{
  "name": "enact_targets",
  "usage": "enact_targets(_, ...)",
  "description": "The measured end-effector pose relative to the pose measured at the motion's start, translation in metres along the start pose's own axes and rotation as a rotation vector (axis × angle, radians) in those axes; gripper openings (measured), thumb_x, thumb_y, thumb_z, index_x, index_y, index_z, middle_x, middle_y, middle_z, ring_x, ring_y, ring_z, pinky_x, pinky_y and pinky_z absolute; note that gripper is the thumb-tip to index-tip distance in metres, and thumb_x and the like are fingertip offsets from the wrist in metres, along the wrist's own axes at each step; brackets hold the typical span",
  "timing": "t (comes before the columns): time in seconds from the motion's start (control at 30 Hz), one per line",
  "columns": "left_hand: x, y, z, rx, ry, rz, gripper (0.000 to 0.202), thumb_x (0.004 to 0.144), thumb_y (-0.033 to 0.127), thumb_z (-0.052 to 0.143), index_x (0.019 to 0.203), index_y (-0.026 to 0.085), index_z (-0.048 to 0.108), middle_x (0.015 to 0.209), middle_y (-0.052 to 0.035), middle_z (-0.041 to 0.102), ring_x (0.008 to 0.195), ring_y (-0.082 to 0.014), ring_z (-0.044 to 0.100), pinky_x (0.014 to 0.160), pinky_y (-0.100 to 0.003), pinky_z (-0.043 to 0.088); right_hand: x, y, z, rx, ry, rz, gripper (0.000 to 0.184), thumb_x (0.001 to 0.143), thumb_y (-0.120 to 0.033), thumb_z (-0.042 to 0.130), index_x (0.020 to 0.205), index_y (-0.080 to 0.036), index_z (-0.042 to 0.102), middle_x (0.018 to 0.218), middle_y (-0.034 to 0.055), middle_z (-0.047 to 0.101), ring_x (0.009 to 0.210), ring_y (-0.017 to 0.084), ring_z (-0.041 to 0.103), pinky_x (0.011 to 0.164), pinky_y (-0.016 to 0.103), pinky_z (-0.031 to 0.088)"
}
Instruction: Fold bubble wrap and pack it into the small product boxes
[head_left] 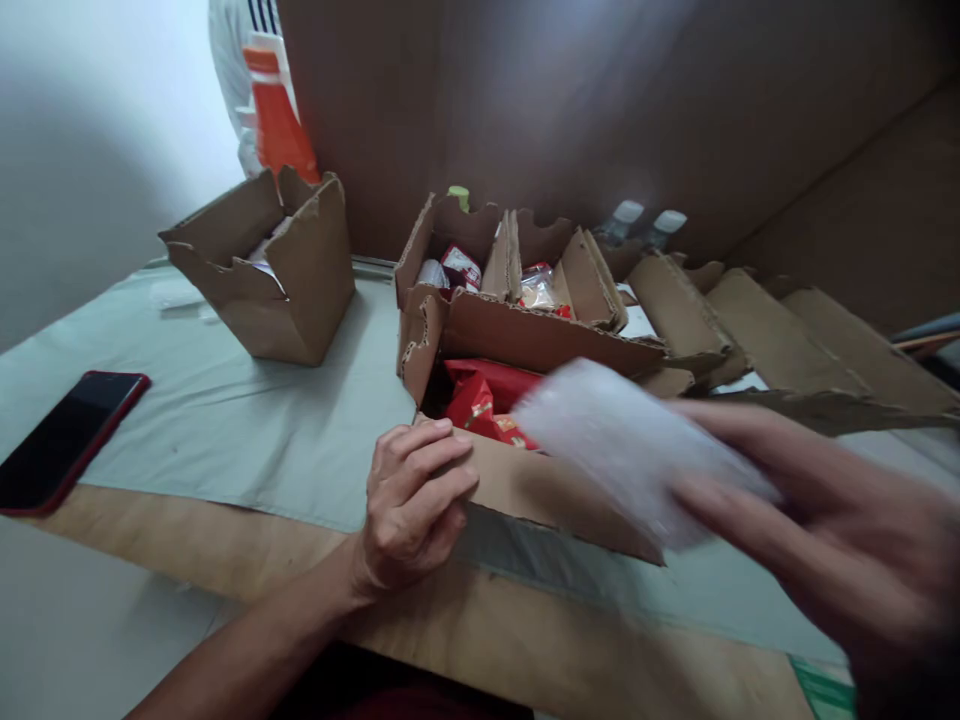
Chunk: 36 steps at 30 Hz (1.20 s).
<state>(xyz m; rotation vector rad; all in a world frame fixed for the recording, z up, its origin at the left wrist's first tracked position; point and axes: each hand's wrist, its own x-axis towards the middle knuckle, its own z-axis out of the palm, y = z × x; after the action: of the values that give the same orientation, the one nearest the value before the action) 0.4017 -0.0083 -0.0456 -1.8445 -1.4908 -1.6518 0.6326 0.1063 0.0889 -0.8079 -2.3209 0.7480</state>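
My left hand (415, 500) is closed on the near flap of an open cardboard box (540, 340), thumb and fingers curled over the edge. Red packets (487, 395) lie inside that box. My right hand (832, 530), smeared by motion, grips a pale whitish packet (630, 440) just above the box's near right corner. Behind, a second open box (517, 265) holds more wrapped items.
A separate open cardboard box (262, 270) stands at the back left with an orange bottle (276, 120) behind it. A red-edged phone (64, 435) lies at the left on the grey cloth (225, 420). Flattened cardboard (787, 340) stretches to the right. A person's striped sleeve shows at the top.
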Motion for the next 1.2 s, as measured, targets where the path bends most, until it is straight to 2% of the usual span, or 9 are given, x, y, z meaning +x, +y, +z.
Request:
enact_targets(0.07,-0.001,-0.001,0.000,-0.012,0.014,0.014,0.033,0.086,0.006,0.059,0.113,0.024,0.065,0.115,-0.0088,0.076,0.120,-0.0273,0.066,0.098,-0.050,0.056,0.049,-0.007,0.014,-0.125,-0.186,-0.013,0.030,0.098,-0.049,0.062,0.117,-0.031,0.076,0.100,0.0051,0.078,0.080,0.021,0.073,0.062,0.032,0.054)
enact_targets(0.23,-0.003,-0.005,0.002,-0.044,0.040,0.037,0.030,0.086,0.007,0.059,0.112,0.020,0.066,0.115,-0.0110,0.076,0.122,-0.0273,0.065,0.099,-0.048,0.055,0.136,-0.034,0.071,-0.565,-0.646,0.241,0.027,0.098,-0.022,0.053,0.095,-0.010,0.077,0.073,0.0027,0.072,0.059,0.009,0.061,0.055,0.023,0.036)
enact_targets(0.4,-0.004,-0.005,0.003,-0.066,0.047,0.021,0.029,0.087,0.007,0.059,0.112,0.019,0.067,0.116,-0.0116,0.076,0.123,-0.0283,0.064,0.100,-0.049,0.054,0.166,-0.055,0.111,-0.847,-0.791,0.178,0.027,0.088,-0.027,0.064,0.105,-0.010,0.078,0.097,0.0164,0.078,0.076,0.023,0.069,0.055,0.030,0.034)
enact_targets(0.53,-0.004,-0.004,0.003,-0.078,0.055,0.002,0.029,0.088,0.008,0.058,0.112,0.020,0.067,0.115,-0.0106,0.077,0.122,-0.0281,0.066,0.099,-0.048,0.053,0.164,-0.045,0.106,-0.693,-0.819,0.118,0.030,0.088,-0.035,0.065,0.109,-0.016,0.077,0.097,0.0093,0.079,0.077,0.021,0.069,0.057,0.028,0.039)
enact_targets(0.67,-0.004,-0.004,0.003,-0.099,0.046,-0.009,0.030,0.086,0.006,0.058,0.112,0.019,0.066,0.115,-0.0112,0.076,0.123,-0.0285,0.065,0.101,-0.049,0.054,0.149,-0.037,0.104,-0.702,-0.713,0.140,0.026,0.089,-0.029,0.064,0.107,-0.018,0.078,0.098,0.0089,0.079,0.081,0.022,0.071,0.061,0.027,0.040)
enact_targets(0.83,-0.005,-0.007,0.004,-0.091,0.060,0.054,0.034,0.086,0.004,0.058,0.116,0.018,0.065,0.117,-0.0124,0.074,0.127,-0.0288,0.062,0.104,-0.049,0.054,0.140,-0.042,0.133,-0.806,-0.667,0.115,0.026,0.092,-0.021,0.060,0.108,-0.012,0.079,0.104,0.0200,0.079,0.094,0.031,0.075,0.069,0.033,0.046)
enact_targets(0.93,-0.008,-0.009,0.005,-0.050,0.080,0.065,0.041,0.086,0.003,0.058,0.123,0.020,0.064,0.129,-0.0131,0.067,0.130,-0.0286,0.059,0.107,-0.049,0.053,0.136,-0.041,0.124,-0.735,-0.601,0.081,0.025,0.093,-0.028,0.063,0.107,-0.014,0.079,0.106,0.0175,0.079,0.096,0.031,0.074,0.072,0.034,0.049)
enact_targets(1.03,-0.014,-0.009,0.006,-0.020,0.149,0.011,0.065,0.084,0.005,0.064,0.145,0.023,0.051,0.152,-0.0138,0.051,0.139,-0.0288,0.051,0.111,-0.048,0.049,0.109,-0.041,0.085,-0.511,-0.317,0.002,0.026,0.095,-0.036,0.064,0.109,-0.019,0.077,0.107,0.0083,0.079,0.094,0.025,0.073,0.078,0.033,0.052)
enact_targets(1.2,-0.019,-0.014,0.010,-0.110,0.227,-0.239,0.089,0.087,0.021,0.070,0.163,0.031,0.024,0.167,-0.0132,0.031,0.150,-0.0338,0.039,0.115,-0.051,0.043,0.001,-0.036,0.025,-0.308,0.460,-0.004,0.018,0.095,-0.033,0.067,0.110,-0.031,0.076,0.115,0.0014,0.077,0.098,0.022,0.072,0.087,0.038,0.055)
